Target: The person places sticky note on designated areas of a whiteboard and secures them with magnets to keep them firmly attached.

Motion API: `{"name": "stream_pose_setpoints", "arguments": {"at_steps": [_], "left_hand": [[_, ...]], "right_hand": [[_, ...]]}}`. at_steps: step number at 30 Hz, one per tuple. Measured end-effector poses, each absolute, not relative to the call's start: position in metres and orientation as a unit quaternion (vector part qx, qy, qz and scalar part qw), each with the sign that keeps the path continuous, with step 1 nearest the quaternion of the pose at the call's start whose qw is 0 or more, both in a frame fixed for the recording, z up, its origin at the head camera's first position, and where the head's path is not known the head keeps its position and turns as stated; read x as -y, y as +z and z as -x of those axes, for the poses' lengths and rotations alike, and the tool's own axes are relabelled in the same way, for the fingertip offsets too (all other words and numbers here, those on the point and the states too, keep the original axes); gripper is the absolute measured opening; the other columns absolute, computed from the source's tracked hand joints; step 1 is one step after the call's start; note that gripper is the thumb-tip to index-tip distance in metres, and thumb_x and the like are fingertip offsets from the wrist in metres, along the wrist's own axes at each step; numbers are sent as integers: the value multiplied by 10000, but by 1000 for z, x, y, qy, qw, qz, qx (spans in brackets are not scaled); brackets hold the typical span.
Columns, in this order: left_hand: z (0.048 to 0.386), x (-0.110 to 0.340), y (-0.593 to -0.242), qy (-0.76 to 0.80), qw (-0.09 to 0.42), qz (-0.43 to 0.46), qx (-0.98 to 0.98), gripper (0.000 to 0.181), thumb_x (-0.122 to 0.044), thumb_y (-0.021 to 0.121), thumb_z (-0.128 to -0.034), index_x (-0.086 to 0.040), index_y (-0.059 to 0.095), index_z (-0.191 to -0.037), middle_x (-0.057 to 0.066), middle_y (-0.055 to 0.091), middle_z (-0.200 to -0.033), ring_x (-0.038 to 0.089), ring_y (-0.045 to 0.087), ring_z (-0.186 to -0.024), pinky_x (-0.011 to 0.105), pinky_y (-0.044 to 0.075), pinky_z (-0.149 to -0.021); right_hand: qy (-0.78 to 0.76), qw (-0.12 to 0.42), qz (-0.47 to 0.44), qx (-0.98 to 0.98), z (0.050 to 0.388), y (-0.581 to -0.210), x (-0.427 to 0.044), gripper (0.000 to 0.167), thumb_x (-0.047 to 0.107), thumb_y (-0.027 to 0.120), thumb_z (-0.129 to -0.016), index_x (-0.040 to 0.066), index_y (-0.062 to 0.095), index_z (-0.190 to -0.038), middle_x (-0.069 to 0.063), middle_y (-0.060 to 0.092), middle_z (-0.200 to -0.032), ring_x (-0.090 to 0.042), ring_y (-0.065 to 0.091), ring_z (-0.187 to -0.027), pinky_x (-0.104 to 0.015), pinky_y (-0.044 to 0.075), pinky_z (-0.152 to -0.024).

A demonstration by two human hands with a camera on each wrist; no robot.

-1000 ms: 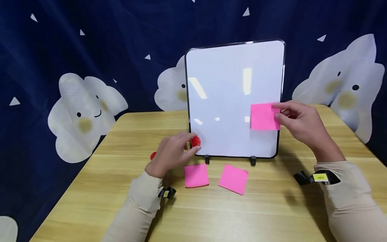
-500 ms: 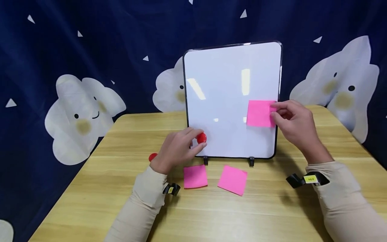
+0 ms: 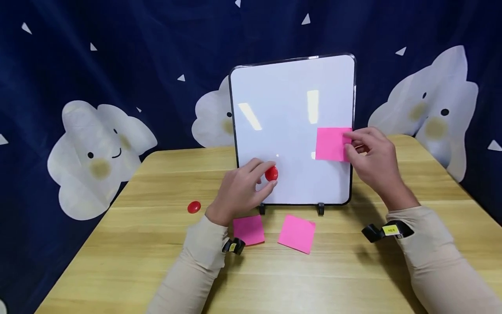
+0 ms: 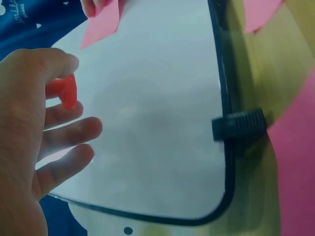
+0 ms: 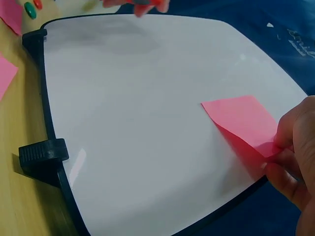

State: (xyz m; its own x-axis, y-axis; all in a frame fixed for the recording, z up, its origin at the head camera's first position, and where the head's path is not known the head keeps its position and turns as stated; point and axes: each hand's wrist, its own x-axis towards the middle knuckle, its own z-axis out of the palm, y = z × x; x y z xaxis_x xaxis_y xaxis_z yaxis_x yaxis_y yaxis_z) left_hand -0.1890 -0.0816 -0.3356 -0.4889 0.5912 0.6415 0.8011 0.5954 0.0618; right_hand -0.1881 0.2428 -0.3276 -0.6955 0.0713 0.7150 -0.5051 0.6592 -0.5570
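My left hand (image 3: 242,188) pinches a round red magnet (image 3: 271,173) between thumb and fingertips, in front of the lower left of a whiteboard (image 3: 280,117). In the left wrist view the magnet (image 4: 69,92) shows side-on, with a gap to the board's surface. At the board's right edge my right hand (image 3: 374,159) pinches a pink sticky note (image 3: 331,145) by its right side. The right wrist view shows this note (image 5: 243,115) curving off the board, its underside shaded. Whether its far edge touches the board, I cannot tell.
Two pink sticky notes, one left (image 3: 249,230) and one right (image 3: 296,233), lie on the wooden table (image 3: 313,283) before the board's black feet (image 3: 320,209). Another red magnet (image 3: 194,207) lies left; a green round piece (image 5: 30,10) shows in the right wrist view. A dark curtain (image 3: 129,78) hangs behind.
My left hand has carried the red magnet rightward and slightly up, from the board's left edge inward. My right hand still holds the note near the right edge. The head view has shifted slightly.
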Motion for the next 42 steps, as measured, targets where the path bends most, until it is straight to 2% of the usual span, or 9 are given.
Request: {"name": "stream_pose_setpoints", "arguments": {"at_steps": [5,10,14,22,29,42], "left_hand": [[190,73,-333,-191,298,414,839,414,-270,694,-922,-61,658,-1279,23,672,-1058,73,595,-703,203,458,-550],[192,65,-330,-191,307,415,835,406,-259,729,-911,-63,670,-1262,31,677,-1127,79,616,-761,203,506,-634],[196,56,-325,-196,320,427,823,392,-245,725,-922,-77,672,-1272,52,663,-1155,92,654,-788,219,535,-662],[203,39,-318,-204,332,423,818,401,-242,723,-923,-103,669,-1295,63,622,-1142,90,664,-794,221,545,-658],[203,19,-314,-259,331,389,819,410,-226,757,-898,-90,678,-1277,66,623,-1126,64,622,-759,156,475,-607],[202,2,-311,-254,336,381,823,397,-222,764,-882,-82,689,-1246,63,621,-1118,49,610,-730,148,483,-621]], "right_hand": [[373,389,-143,830,191,-329,-243,253,-66,650,-882,-72,724,-1124,-153,581,-1034,-78,564,-846,-93,445,-727],[349,418,-152,825,193,-332,-240,249,-79,648,-869,-89,725,-1105,-184,579,-1011,-202,613,-820,-69,419,-700],[343,444,-160,812,194,-333,-238,247,-111,660,-845,-93,733,-1081,-199,590,-993,-250,619,-793,-54,403,-688],[324,457,-162,813,194,-335,-234,260,-109,689,-848,-87,728,-1104,-214,585,-1020,-284,617,-823,-71,383,-708],[317,453,-147,820,193,-333,-231,268,-105,674,-862,-70,728,-1122,-212,579,-1013,-284,608,-823,-99,374,-710],[313,451,-144,823,195,-339,-231,273,-81,644,-885,-74,714,-1149,-209,557,-1028,-280,609,-841,-170,412,-719]]}}
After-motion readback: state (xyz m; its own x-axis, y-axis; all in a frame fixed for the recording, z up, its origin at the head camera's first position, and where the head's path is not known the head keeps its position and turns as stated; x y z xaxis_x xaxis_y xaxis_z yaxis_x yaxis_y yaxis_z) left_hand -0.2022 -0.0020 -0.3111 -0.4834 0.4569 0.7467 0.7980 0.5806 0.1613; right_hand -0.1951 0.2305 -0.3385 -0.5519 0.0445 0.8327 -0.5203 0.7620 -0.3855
